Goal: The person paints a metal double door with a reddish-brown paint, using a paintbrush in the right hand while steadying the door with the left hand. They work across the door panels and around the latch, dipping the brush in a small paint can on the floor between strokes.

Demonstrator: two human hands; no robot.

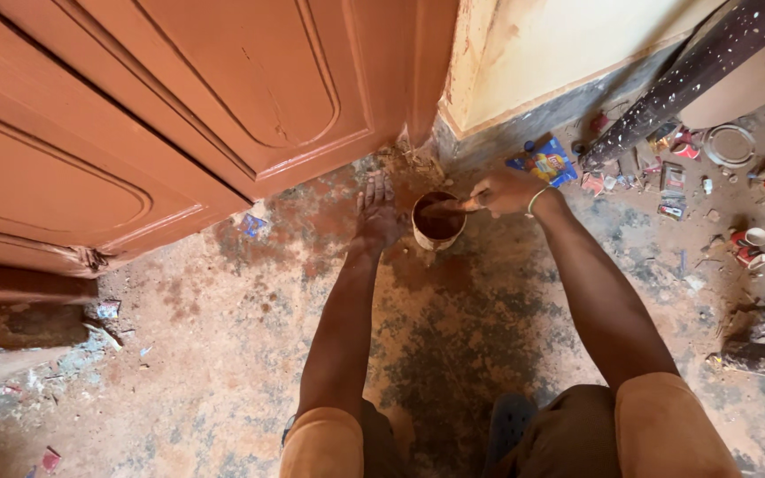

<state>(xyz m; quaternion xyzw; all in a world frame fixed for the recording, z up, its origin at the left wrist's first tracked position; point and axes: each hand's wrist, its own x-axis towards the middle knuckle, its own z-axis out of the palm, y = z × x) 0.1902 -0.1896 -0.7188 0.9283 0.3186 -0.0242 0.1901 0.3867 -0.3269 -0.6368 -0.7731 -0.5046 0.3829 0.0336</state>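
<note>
A small round can (438, 221) of reddish-brown paint stands on the stained floor near the foot of a door. My right hand (504, 190) grips the handle of a brush (453, 207) whose tip dips into the can. A thin bangle circles that wrist. My left hand (376, 215) lies flat on the floor, fingers spread, just left of the can and touching its side or very close to it.
Reddish-brown panelled doors (179, 106) fill the upper left. A pale wall (560, 44) with a grey base rises behind the can. A speckled dark pole (692, 71) leans at the upper right. Several small cans, lids and wrappers (719, 177) litter the floor on the right.
</note>
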